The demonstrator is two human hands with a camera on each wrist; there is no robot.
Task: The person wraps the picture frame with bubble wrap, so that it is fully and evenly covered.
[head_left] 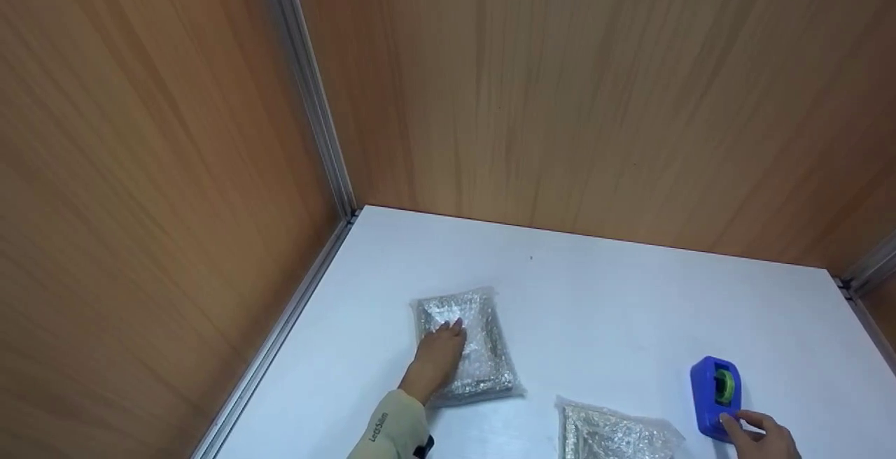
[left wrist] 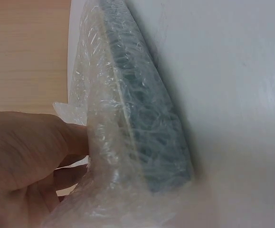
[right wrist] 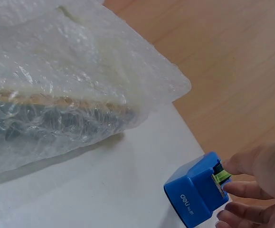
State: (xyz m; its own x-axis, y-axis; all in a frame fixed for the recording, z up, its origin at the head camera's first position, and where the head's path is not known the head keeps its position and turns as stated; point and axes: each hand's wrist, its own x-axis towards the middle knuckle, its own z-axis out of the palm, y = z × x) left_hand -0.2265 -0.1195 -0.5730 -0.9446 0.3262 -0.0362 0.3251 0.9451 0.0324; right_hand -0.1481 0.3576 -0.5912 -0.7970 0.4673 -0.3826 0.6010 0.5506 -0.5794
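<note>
A flat bubble-wrapped package (head_left: 483,364) lies left of centre on the white table. My left hand (head_left: 439,354) rests on top of it, with the fingers reaching over the wrap. The left wrist view shows the package's dark side (left wrist: 149,137) through the bubbles, and the fingers (left wrist: 68,142) partly behind loose wrap. On the right stands a blue tape dispenser (head_left: 703,399) with a green roll (head_left: 725,387). At its near end, my right hand (head_left: 764,438) pinches the end of the tape (right wrist: 222,176) between thumb and index finger.
A second bubble-wrapped package (head_left: 612,436) lies at the front edge of the view, between the hands, partly cut off. Wooden panels (head_left: 560,95) enclose the table (head_left: 595,305) at the back and left, with a metal rail (head_left: 308,74) at the corner.
</note>
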